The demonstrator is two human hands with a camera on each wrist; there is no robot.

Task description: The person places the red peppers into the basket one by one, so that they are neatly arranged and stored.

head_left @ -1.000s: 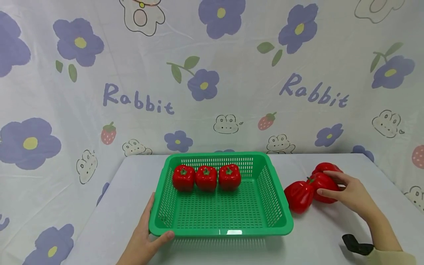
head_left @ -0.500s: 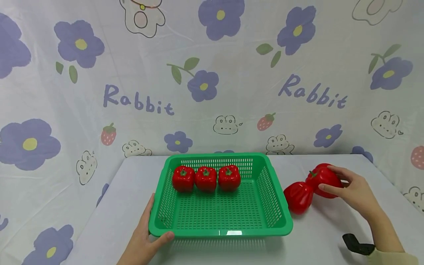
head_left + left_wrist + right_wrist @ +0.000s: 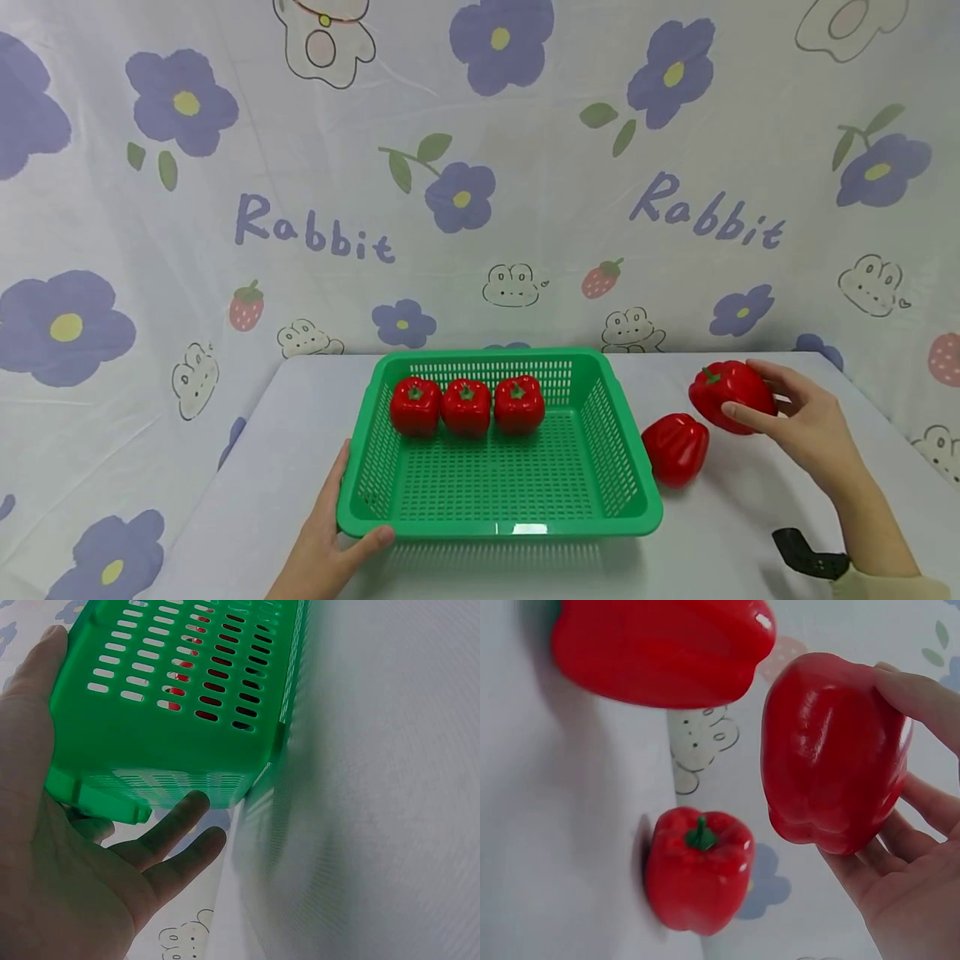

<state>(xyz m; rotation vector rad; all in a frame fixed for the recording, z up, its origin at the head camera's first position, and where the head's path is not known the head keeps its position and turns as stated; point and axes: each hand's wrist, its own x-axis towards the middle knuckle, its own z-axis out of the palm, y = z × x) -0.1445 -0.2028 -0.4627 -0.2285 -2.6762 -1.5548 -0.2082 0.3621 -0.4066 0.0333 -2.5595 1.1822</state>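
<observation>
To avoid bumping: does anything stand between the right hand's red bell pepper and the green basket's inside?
The green basket's right rim does; just outside it, another red bell pepper lies near the straight path.

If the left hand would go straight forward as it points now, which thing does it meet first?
The green basket: the left hand is touching it at the near left corner, so it would probably push it immediately.

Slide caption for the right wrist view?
Right hand gripping a red pepper, second pepper upper left, third pepper lower left.

Three peppers (image 3: 467, 408) are in the basket (image 3: 450, 527), other peppers (image 3: 677, 450) to its right.
</observation>
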